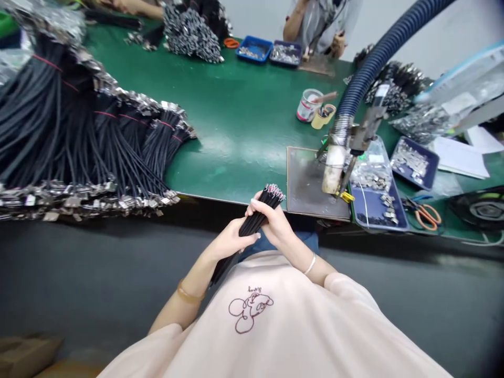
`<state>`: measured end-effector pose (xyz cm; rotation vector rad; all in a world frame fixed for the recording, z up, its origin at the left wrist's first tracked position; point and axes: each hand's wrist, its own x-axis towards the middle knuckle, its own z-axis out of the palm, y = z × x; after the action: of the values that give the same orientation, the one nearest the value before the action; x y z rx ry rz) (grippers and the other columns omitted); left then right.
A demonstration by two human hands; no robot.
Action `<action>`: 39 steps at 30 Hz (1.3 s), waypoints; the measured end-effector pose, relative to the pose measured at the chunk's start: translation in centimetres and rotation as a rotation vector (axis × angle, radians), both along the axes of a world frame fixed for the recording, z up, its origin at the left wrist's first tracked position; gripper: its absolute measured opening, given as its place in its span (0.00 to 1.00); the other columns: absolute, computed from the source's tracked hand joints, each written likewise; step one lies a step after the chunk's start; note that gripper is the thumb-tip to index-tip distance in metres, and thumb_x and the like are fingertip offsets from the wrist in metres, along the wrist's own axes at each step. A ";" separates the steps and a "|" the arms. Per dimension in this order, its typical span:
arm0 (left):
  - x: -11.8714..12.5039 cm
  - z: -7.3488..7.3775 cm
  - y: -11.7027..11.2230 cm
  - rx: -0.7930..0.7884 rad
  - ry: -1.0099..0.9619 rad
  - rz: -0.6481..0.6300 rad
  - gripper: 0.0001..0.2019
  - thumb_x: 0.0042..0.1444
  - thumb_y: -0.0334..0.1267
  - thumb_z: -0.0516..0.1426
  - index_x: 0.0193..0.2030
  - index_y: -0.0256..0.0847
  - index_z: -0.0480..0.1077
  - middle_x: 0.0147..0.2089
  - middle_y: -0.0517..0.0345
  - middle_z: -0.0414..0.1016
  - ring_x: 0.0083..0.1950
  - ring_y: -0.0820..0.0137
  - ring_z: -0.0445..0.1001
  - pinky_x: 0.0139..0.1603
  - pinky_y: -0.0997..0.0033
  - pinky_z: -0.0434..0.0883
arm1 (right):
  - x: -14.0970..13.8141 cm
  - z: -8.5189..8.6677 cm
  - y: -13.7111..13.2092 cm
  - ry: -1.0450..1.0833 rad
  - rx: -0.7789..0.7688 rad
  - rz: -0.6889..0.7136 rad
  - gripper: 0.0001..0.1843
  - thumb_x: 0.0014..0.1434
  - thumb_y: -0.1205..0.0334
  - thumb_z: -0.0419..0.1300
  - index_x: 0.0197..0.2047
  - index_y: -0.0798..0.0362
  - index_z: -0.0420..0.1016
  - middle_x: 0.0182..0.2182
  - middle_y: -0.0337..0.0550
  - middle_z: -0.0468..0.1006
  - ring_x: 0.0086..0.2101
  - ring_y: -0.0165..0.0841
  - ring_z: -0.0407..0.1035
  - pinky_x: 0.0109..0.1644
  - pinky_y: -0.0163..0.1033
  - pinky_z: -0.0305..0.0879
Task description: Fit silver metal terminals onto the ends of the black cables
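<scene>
Both my hands hold a small bundle of black cables (263, 208) in front of my chest, just short of the green table's near edge (220, 197). My left hand (232, 239) is wrapped round the bundle lower down. My right hand (271, 220) is closed round it near the top, just below the stripped cable ends, which show red and silver tips. The lower part of the bundle runs down behind my left forearm.
A large heap of black cables with metal connectors (79, 147) covers the table's left. A grey metal plate (311, 181) lies ahead, with a hose-fed nozzle (334, 168) above it. Blue trays of metal parts (378, 199), scissors (427, 214) and a tin (309, 105) stand right. Another person (315, 26) works opposite.
</scene>
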<state>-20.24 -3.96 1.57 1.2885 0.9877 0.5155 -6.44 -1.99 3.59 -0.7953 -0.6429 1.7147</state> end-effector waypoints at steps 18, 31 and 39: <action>8.7 -0.7 -5.1 0.366 0.246 -0.181 0.13 0.55 0.34 0.56 0.46 0.33 0.71 0.31 0.62 0.67 0.31 0.74 0.65 0.33 0.76 0.63 | 10.7 -1.9 -7.9 0.006 0.085 -0.059 0.10 0.50 0.61 0.69 0.33 0.49 0.72 0.26 0.31 0.74 0.31 0.27 0.70 0.40 0.34 0.68; 12.8 -0.8 -7.5 0.413 0.272 -0.291 0.07 0.53 0.32 0.55 0.39 0.35 0.69 0.29 0.64 0.61 0.29 0.76 0.60 0.30 0.77 0.60 | 14.7 -3.0 -11.9 -0.007 0.111 -0.168 0.09 0.51 0.58 0.68 0.32 0.49 0.72 0.26 0.33 0.75 0.32 0.30 0.72 0.45 0.39 0.72; 15.5 -0.1 -8.7 0.387 0.283 -0.336 0.08 0.52 0.33 0.55 0.39 0.35 0.72 0.28 0.64 0.64 0.28 0.75 0.62 0.30 0.77 0.61 | 17.3 -4.1 -13.5 -0.017 0.117 -0.207 0.11 0.51 0.57 0.68 0.32 0.48 0.71 0.28 0.34 0.78 0.32 0.31 0.74 0.47 0.41 0.72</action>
<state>-4.69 -12.69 1.44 1.8743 0.9001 0.2735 10.82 -15.52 -0.48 -0.7673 -0.6430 1.4711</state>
